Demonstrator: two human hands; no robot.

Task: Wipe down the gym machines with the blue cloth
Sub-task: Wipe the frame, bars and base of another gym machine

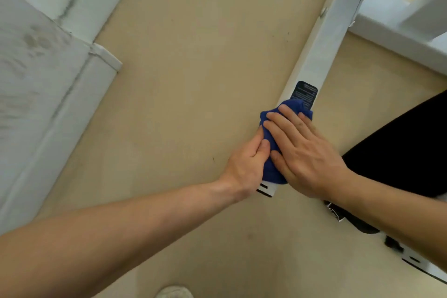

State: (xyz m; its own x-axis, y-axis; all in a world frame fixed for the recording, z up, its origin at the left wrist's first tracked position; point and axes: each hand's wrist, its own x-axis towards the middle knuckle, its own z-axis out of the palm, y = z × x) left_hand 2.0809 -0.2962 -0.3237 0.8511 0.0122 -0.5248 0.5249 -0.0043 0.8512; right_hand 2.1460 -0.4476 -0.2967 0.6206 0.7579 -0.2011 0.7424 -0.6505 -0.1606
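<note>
The blue cloth (271, 126) is bunched on the near end of a white machine frame bar (324, 46) that runs from the upper right down to the middle. My right hand (302, 150) lies flat on top of the cloth with fingers straight, pressing it onto the bar. My left hand (246, 164) grips the cloth's left edge and the bar's side, thumb and fingers curled against it. A black label (306, 93) sits on the bar just beyond the cloth.
A tan floor (183, 60) spreads around the bar. A white wall and baseboard (48, 75) stand to the left. More white frame parts (399, 24) cross at the upper right. My black-clad leg (406, 147) is at the right, a white shoe (174, 293) at the bottom edge.
</note>
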